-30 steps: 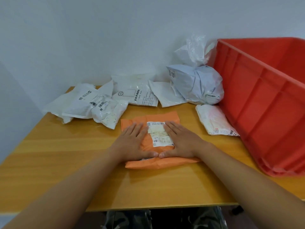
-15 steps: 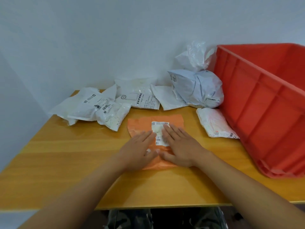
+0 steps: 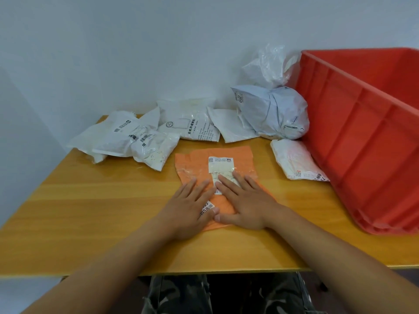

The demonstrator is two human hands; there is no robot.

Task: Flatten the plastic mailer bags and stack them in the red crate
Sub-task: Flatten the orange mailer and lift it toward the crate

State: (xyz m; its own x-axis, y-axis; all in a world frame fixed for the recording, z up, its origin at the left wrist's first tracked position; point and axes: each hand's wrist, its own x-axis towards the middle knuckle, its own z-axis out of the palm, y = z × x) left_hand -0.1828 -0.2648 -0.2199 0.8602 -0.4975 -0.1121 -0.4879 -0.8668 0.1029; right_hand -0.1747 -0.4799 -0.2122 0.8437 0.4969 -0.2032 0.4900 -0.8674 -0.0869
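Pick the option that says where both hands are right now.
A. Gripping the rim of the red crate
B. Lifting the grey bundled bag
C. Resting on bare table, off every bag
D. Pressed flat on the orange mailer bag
D: the left hand and right hand lie with straight fingers on the orange mailer bag, which lies on the table.

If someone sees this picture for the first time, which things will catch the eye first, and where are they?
The big red crate on the right side of the wooden table stands out most. Next is the orange mailer bag at the table's middle, with the left hand and right hand pressing flat on its near half. Behind it, white mailer bags lie along the wall, and a bulging grey bag sits beside the crate.
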